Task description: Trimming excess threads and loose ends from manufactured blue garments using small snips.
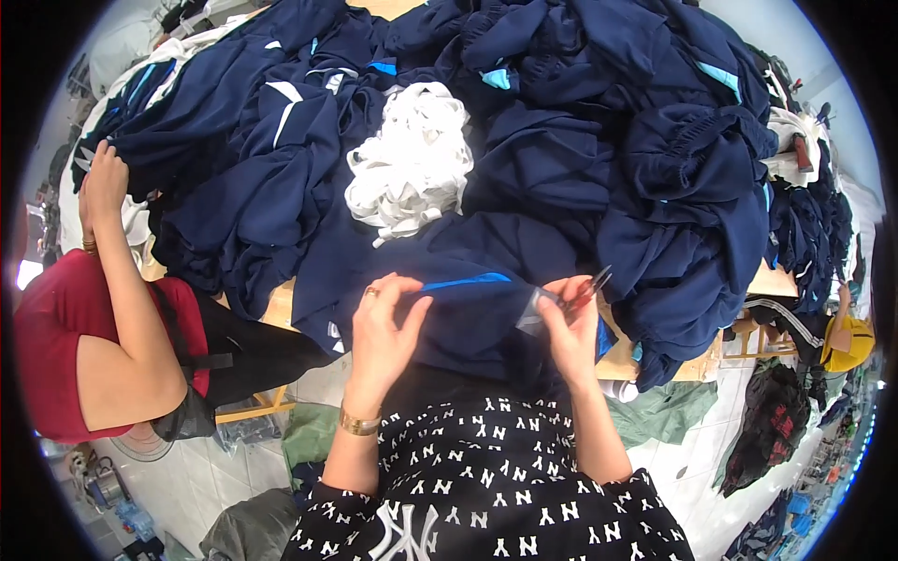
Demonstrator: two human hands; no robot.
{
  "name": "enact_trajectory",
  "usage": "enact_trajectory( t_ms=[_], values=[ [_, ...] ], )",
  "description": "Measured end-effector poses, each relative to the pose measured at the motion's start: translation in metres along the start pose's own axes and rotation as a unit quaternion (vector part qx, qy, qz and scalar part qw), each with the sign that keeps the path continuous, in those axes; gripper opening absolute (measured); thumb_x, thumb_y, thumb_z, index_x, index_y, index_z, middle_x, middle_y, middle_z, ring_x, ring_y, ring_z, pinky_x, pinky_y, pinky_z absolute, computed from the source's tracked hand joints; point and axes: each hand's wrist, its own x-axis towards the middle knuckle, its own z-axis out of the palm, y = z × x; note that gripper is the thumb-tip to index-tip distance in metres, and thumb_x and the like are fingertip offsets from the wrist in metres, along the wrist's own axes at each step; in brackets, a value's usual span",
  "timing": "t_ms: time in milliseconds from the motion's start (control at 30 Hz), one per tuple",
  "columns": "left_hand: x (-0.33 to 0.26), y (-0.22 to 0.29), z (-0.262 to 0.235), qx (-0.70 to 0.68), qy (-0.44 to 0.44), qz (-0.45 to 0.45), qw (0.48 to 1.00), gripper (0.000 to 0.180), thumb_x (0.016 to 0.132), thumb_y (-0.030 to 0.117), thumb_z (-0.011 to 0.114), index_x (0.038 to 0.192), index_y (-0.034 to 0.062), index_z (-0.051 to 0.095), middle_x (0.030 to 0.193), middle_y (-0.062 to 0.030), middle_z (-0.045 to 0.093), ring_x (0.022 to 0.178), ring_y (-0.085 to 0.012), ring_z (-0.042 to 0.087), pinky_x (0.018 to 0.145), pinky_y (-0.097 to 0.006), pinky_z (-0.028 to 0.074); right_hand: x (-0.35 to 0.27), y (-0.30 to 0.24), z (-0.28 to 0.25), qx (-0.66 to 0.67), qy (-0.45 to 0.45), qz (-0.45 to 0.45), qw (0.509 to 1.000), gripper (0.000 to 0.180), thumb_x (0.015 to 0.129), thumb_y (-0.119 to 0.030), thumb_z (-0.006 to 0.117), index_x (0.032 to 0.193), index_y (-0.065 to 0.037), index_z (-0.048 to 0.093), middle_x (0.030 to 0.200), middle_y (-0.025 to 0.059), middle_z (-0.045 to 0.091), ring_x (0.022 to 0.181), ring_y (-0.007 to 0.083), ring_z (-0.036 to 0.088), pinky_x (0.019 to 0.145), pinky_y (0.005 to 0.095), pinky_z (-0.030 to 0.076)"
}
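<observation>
A navy garment (468, 323) with a bright blue strip (472, 280) along its edge is stretched between my hands, over my lap at the table's near edge. My left hand (385, 323) pinches its left part beside the blue strip, thumb and forefinger curled around the fabric. On the right, my right hand (572, 327) is closed on a pair of thread snips (585, 293) with reddish handles, blades pointing up and away. Its thumb also presses on the garment near a pale, translucent patch (533, 313). Beyond my hands lies a heap of white elastic bands (412, 159).
Piles of navy garments (543, 159) with light blue and white bits cover most of the wooden table (697, 366). On my left, a person in red (103, 337) holds scissors over the cloth. Someone with a yellow garment (848, 343) is at the far right. Dark cloth (767, 421) lies on the floor.
</observation>
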Motion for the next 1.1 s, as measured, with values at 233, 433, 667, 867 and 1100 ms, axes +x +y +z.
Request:
enact_trajectory(
  t_ms=[233, 433, 667, 867, 1100],
  values=[
    [0.025, 0.031, 0.03, -0.003, -0.076, 0.155, 0.985, 0.036, 0.081, 0.018, 0.069, 0.114, 0.0076, 0.06, 0.113, -0.0136, 0.059, 0.116, -0.0349, 0.05, 0.098, -0.043, 0.037, 0.007, -0.019, -0.018, 0.057, 0.011, -0.007, 0.998, 0.03, 0.08, 0.007, 0.057, 0.094, -0.009, 0.035, 0.091, 0.0053, 0.05, 0.078, 0.0084, 0.047, 0.07, 0.0206, 0.04],
    [0.035, 0.009, 0.026, 0.034, -0.073, 0.149, 0.986, 0.016, 0.072, 0.008, 0.071, 0.087, 0.0077, 0.066, 0.079, -0.0075, 0.061, 0.083, -0.0277, 0.057, 0.081, -0.037, 0.043, 0.006, -0.028, -0.027, 0.027, -0.002, -0.042, 0.999, 0.034, 0.076, 0.01, 0.057, 0.094, -0.009, 0.034, 0.09, 0.007, 0.05, 0.077, 0.0093, 0.046, 0.07, 0.0214, 0.04],
    [0.02, -0.048, -0.042, 0.131, 0.089, -0.017, 0.987, 0.005, 0.079, 0.007, 0.067, 0.08, 0.0026, 0.064, 0.07, -0.0118, 0.061, 0.067, -0.0282, 0.06, 0.063, -0.037, 0.046, 0.004, -0.037, -0.057, -0.034, 0.079, -0.094, 0.992, 0.036, 0.074, 0.008, 0.06, 0.093, -0.01, 0.035, 0.087, 0.0069, 0.052, 0.078, 0.0109, 0.049, 0.074, 0.0234, 0.041],
    [-0.011, -0.066, -0.062, 0.054, 0.05, -0.246, 0.966, 0.024, 0.085, 0.022, 0.065, 0.086, -0.0019, 0.065, 0.071, -0.0103, 0.067, 0.064, -0.0158, 0.063, 0.061, -0.029, 0.047, 0.015, -0.043, -0.089, -0.079, 0.134, -0.137, 0.978, 0.035, 0.075, 0.009, 0.057, 0.097, -0.009, 0.037, 0.089, 0.0051, 0.048, 0.076, 0.0087, 0.043, 0.072, 0.0196, 0.036],
    [-0.025, -0.095, -0.016, -0.151, -0.194, -0.335, 0.91, 0.041, 0.094, 0.037, 0.053, 0.101, -0.0023, 0.061, 0.086, -0.0041, 0.065, 0.073, -0.0076, 0.059, 0.065, -0.022, 0.048, 0.018, -0.042, -0.081, -0.266, 0.176, -0.171, 0.932, 0.031, 0.077, 0.008, 0.058, 0.094, -0.006, 0.036, 0.088, 0.0051, 0.05, 0.075, 0.01, 0.046, 0.073, 0.0211, 0.039]
  ],
)
